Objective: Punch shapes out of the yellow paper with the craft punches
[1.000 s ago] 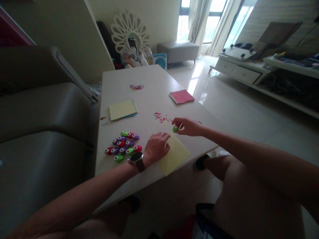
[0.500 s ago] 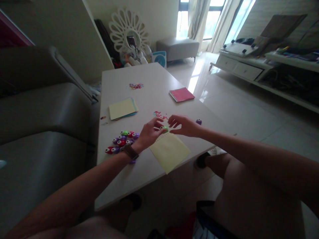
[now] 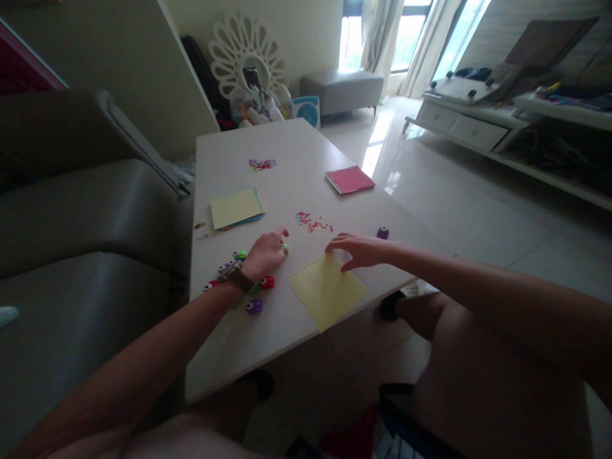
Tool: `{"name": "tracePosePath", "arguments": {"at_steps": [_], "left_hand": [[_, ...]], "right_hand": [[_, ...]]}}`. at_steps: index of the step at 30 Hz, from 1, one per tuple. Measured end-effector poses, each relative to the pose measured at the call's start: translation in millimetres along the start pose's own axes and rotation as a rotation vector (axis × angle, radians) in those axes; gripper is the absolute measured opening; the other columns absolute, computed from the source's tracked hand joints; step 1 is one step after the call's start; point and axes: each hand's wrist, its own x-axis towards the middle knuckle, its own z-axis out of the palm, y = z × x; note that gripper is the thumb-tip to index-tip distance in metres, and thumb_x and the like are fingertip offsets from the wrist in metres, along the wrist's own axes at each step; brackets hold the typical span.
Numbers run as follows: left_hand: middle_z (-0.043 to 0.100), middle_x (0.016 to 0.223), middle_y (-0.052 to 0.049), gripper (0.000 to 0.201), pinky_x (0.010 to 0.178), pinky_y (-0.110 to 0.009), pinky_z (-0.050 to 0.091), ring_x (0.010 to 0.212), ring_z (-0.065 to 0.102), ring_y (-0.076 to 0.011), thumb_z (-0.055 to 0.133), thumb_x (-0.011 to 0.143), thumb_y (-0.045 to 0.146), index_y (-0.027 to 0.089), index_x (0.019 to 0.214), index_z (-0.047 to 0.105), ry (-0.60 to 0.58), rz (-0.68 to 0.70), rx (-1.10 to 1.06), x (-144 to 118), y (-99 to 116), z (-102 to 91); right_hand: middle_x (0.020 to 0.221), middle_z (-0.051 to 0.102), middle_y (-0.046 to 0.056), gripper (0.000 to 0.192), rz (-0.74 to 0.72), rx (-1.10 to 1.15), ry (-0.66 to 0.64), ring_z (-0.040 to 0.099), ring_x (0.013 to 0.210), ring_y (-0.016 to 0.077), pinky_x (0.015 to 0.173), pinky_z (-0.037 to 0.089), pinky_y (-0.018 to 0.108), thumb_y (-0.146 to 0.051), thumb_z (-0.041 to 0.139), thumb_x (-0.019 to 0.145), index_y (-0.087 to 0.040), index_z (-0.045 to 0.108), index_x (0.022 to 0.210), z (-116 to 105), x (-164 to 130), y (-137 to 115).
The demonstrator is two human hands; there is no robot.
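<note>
My left hand (image 3: 266, 254) is closed on a small green punch (image 3: 285, 248), just above a cluster of red, purple and green punches (image 3: 239, 275) on the white table (image 3: 268, 143). A watch sits on that wrist. My right hand (image 3: 357, 249) rests with fingers spread on the far corner of a yellow paper sheet (image 3: 327, 291) that has a row of punched holes along its far edge. A single purple punch (image 3: 382, 233) stands just beyond my right hand, and another purple punch (image 3: 254, 306) lies near my left wrist.
Red paper bits (image 3: 313, 223) lie scattered past the hands. A stack of yellow and blue paper (image 3: 236, 208), a red paper pad (image 3: 349, 180) and a second pile of bits (image 3: 262, 164) lie farther back. A grey sofa (image 3: 86, 242) runs along the left.
The green punch passed from my right hand to my left, which carried it left toward the punch cluster. My right hand came down onto the yellow sheet.
</note>
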Motion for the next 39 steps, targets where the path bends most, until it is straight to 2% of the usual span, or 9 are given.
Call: {"name": "tracePosePath", "arguments": {"at_steps": [6, 8, 11, 15, 20, 25, 32, 35, 39], "left_hand": [[0.063, 0.112, -0.015, 0.034, 0.096, -0.043, 0.047, 0.110, 0.058, -0.0305, 0.054, 0.084, 0.008, 0.016, 0.116, 0.063, 0.104, 0.027, 0.214, -3.6, 12.3, -0.3], [0.062, 0.114, -0.014, 0.028, 0.097, -0.046, 0.046, 0.112, 0.056, -0.0321, 0.060, 0.086, 0.016, 0.018, 0.114, 0.064, 0.123, 0.064, 0.212, -5.3, 22.7, 2.4], [0.063, 0.113, -0.012, 0.024, 0.095, -0.042, 0.048, 0.108, 0.058, -0.0287, 0.067, 0.088, 0.025, 0.018, 0.110, 0.063, 0.043, 0.108, 0.076, -7.7, 38.6, 10.6], [0.064, 0.109, -0.010, 0.032, 0.086, -0.035, 0.049, 0.099, 0.061, -0.0244, 0.074, 0.086, 0.038, 0.017, 0.108, 0.062, -0.128, 0.096, -0.088, -9.6, 51.8, 26.0], [0.065, 0.106, -0.010, 0.041, 0.082, -0.037, 0.046, 0.097, 0.061, -0.0267, 0.083, 0.076, 0.040, 0.017, 0.104, 0.062, -0.225, 0.057, -0.069, -9.3, 56.2, 36.2], [0.066, 0.095, -0.006, 0.041, 0.074, -0.034, 0.045, 0.087, 0.062, -0.0239, 0.083, 0.075, 0.038, 0.018, 0.104, 0.062, -0.305, 0.032, -0.144, -5.7, 52.9, 35.0], [0.064, 0.103, -0.007, 0.033, 0.084, -0.037, 0.048, 0.096, 0.060, -0.0247, 0.080, 0.071, 0.030, 0.020, 0.095, 0.061, -0.305, 0.107, -0.219, -4.1, 51.6, 33.1], [0.064, 0.099, -0.005, 0.035, 0.080, -0.034, 0.050, 0.092, 0.062, -0.0217, 0.074, 0.073, 0.021, 0.021, 0.104, 0.056, -0.302, 0.139, -0.285, -7.5, 54.2, 31.4], [0.064, 0.098, -0.003, 0.055, 0.077, -0.032, 0.052, 0.087, 0.063, -0.0194, 0.062, 0.074, 0.010, 0.023, 0.125, 0.045, -0.295, 0.201, -0.431, -12.7, 54.3, 30.8]], "right_hand": [[0.120, 0.067, 0.010, 0.054, 0.012, -0.020, 0.063, 0.059, 0.113, 0.0267, 0.101, 0.046, 0.041, -0.037, 0.086, 0.078, -0.020, 0.065, 0.124, -7.8, 2.4, 6.0], [0.118, 0.067, 0.011, 0.043, 0.084, -0.070, 0.142, 0.061, 0.109, 0.0261, 0.097, 0.047, 0.040, -0.035, 0.082, 0.082, -0.020, 0.066, 0.119, -22.2, -2.1, 16.0], [0.112, 0.067, 0.011, 0.027, 0.276, -0.212, 0.235, 0.062, 0.104, 0.0265, 0.093, 0.048, 0.039, -0.027, 0.079, 0.081, -0.018, 0.070, 0.105, -50.6, -18.7, 39.1], [0.106, 0.068, 0.010, 0.025, 0.530, -0.239, 0.168, 0.065, 0.095, 0.0249, 0.081, 0.050, 0.034, -0.021, 0.075, 0.077, -0.018, 0.071, 0.102, -76.3, -49.5, 70.3], [0.103, 0.073, 0.008, 0.028, 0.703, -0.084, -0.028, 0.067, 0.083, 0.0213, 0.071, 0.050, 0.031, -0.031, 0.075, 0.076, -0.018, 0.071, 0.101, -76.2, -70.8, 85.2], [0.097, 0.074, 0.008, 0.026, 0.673, -0.036, -0.095, 0.066, 0.078, 0.0204, 0.069, 0.048, 0.030, -0.029, 0.074, 0.075, -0.018, 0.070, 0.098, -68.0, -64.1, 74.7], [0.086, 0.072, 0.004, 0.018, 0.529, -0.014, -0.100, 0.064, 0.072, 0.0162, 0.064, 0.046, 0.026, -0.023, 0.072, 0.077, -0.019, 0.069, 0.094, -55.8, -45.2, 49.0], [0.084, 0.072, 0.004, 0.013, 0.419, 0.018, -0.048, 0.063, 0.071, 0.0159, 0.063, 0.046, 0.026, -0.020, 0.070, 0.077, -0.018, 0.069, 0.090, -49.0, -37.8, 39.1], [0.083, 0.071, 0.003, 0.011, 0.284, 0.062, -0.009, 0.062, 0.071, 0.0148, 0.065, 0.048, 0.027, -0.016, 0.071, 0.076, -0.018, 0.068, 0.087, -36.6, -25.5, 24.5]]}}
